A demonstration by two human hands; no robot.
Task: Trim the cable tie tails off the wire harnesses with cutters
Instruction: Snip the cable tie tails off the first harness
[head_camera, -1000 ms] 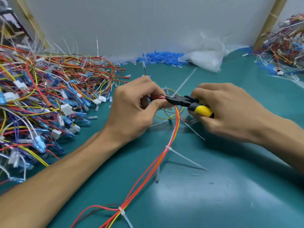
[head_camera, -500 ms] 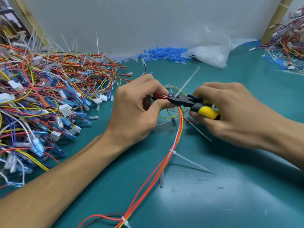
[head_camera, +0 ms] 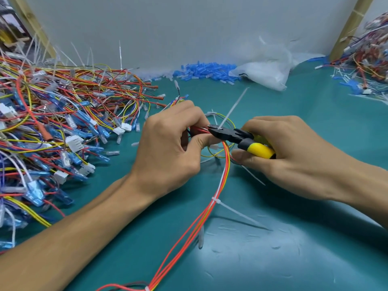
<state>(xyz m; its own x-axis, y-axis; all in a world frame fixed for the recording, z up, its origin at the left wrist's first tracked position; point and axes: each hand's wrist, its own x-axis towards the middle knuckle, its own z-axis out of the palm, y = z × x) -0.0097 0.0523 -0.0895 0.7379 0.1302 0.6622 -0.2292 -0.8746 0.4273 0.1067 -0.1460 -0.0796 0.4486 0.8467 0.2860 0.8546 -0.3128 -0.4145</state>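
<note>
My left hand [head_camera: 170, 152] pinches a red, orange and yellow wire harness [head_camera: 201, 223] at its bend, mid-table. My right hand [head_camera: 294, 156] grips black cutters with yellow handles [head_camera: 241, 139]. The cutter jaws sit against the base of a white cable tie tail [head_camera: 233, 108] that sticks up and to the right from the pinched spot. Lower on the same harness another cable tie [head_camera: 214, 199] carries a long tail lying to the right on the mat. A third tie shows at the bottom edge.
A big heap of wire harnesses [head_camera: 52, 133] with upright tie tails fills the left of the green mat [head_camera: 294, 259]. Blue terminal sleeves [head_camera: 205, 71] and a clear plastic bag [head_camera: 266, 72] lie by the back wall. A second harness pile [head_camera: 369, 57] sits far right.
The view has shifted slightly. Both hands keep their hold, and the cutter jaws stay at the base of the upright tail.
</note>
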